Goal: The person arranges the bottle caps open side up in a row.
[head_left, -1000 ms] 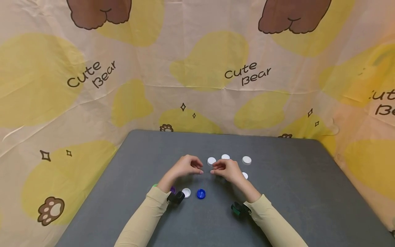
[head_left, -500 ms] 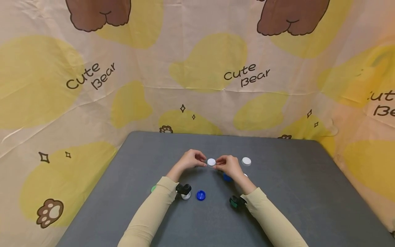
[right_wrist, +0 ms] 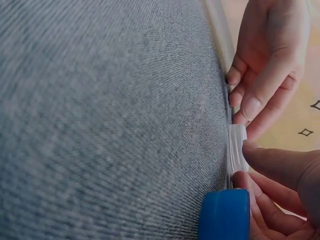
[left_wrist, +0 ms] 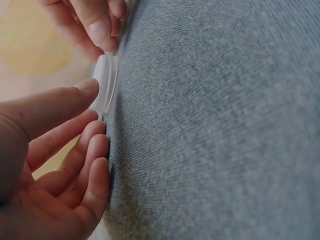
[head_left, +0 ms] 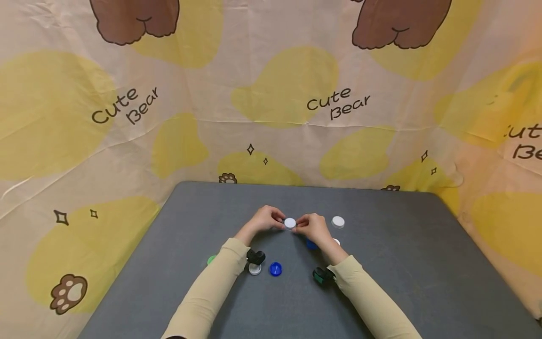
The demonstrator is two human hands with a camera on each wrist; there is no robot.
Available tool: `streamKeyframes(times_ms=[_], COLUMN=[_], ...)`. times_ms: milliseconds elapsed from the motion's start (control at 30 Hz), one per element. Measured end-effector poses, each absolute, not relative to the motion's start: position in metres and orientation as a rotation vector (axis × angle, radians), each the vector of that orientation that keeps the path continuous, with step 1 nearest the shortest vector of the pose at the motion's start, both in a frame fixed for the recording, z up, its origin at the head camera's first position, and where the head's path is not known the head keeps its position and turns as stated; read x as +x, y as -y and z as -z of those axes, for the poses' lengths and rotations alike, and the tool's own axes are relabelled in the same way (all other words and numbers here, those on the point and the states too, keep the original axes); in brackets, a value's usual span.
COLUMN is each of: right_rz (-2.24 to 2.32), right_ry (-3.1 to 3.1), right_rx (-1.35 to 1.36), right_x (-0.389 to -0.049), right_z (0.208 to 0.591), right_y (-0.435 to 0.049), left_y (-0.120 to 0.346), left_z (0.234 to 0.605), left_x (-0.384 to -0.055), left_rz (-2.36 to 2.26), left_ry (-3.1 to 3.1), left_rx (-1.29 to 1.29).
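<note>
A small round container (head_left: 290,223) with a white top and a clear, ridged side sits on the grey table between both hands. My left hand (head_left: 267,219) pinches its left edge; in the left wrist view the left thumb (left_wrist: 65,106) lies against the white face and the fingertips are at the rim. From the opposite side my right hand (head_left: 314,229) pinches it, thumb and index finger at the edge, as the right wrist view shows. Close beside the right fingers stands a blue round container (right_wrist: 225,215), partly covered by the right hand in the head view.
White round pieces (head_left: 338,221) lie right of the right hand, one half hidden by its wrist. Nearer me are a blue cap (head_left: 275,269), a white cap (head_left: 255,269) and a green one (head_left: 211,259) partly behind the left sleeve. A printed cloth (head_left: 271,84) hangs behind the table.
Both hands have moved away from me and closed in on the white-topped container from its two sides. In the last half second they have barely shifted. The left sleeve now covers the purple piece.
</note>
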State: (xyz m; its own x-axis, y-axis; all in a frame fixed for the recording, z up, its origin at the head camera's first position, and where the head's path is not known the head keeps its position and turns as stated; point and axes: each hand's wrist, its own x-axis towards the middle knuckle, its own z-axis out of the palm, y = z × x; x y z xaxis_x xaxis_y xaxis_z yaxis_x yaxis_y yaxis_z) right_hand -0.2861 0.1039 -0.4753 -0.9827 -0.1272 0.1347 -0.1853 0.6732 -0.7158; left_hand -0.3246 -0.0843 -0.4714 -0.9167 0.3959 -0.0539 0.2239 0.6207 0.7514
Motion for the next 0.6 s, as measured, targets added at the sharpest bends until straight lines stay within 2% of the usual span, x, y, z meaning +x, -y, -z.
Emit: streamKeyframes(times_ms=[600], right_rz=[-1.153], right_ry=[2.845], right_rx=[0.182], right_x=[-0.2897], right_z=[0.4789], right_y=[-0.0981], left_y=[0.077], left_z=[0.4732], left_x=[-0.3263], left_rz=[-1.092], left_ry=[-2.674], left_rx=[0.556])
